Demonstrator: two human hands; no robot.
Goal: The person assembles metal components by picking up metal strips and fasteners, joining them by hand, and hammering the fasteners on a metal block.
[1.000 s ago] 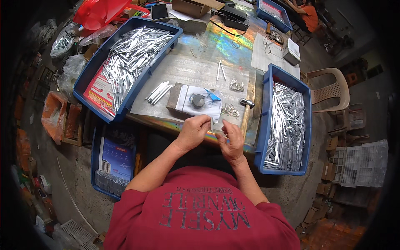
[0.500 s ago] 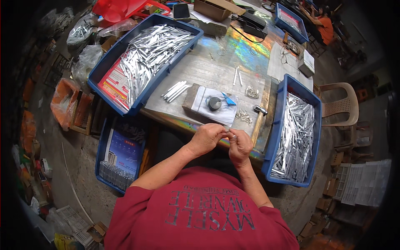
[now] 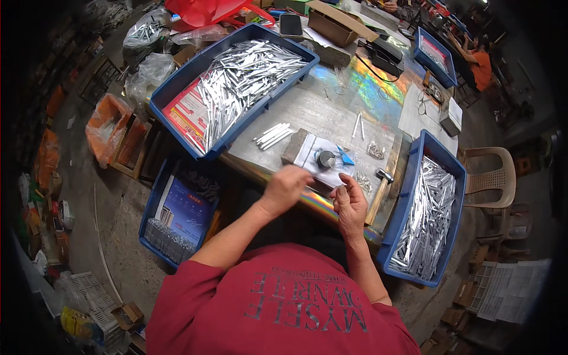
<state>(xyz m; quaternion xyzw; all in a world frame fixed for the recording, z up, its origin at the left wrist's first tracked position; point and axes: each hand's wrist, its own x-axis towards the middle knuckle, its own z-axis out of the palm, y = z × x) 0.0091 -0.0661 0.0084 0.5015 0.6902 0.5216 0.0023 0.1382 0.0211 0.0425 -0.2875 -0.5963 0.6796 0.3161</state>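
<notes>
My left hand (image 3: 286, 189) hangs over the table's near edge, left of the block, its fingers curled together and slightly blurred. My right hand (image 3: 350, 206) is raised at the same edge, thumb and fingers bent together. What either hand holds, if anything, is too small to make out. Just beyond them a block (image 3: 294, 152) carries a white paper sheet (image 3: 307, 155) with a dark round metal piece (image 3: 325, 158) and a blue scrap (image 3: 345, 156) on it. Small metal parts (image 3: 364, 182) lie to the right, beside a hammer (image 3: 378, 198).
Blue trays of silvery metal strips stand at left (image 3: 234, 142) and right (image 3: 390, 245). Several strips (image 3: 273, 136) lie left of the block, and a thin pair (image 3: 358, 125) beyond it. A phone (image 3: 290, 25) rests at the back. A person in orange (image 3: 480, 70) sits far right.
My hands have come apart from where they met at the fingertips. The left has moved away to the left, while the right stays upright. The whole view has shifted slightly.
</notes>
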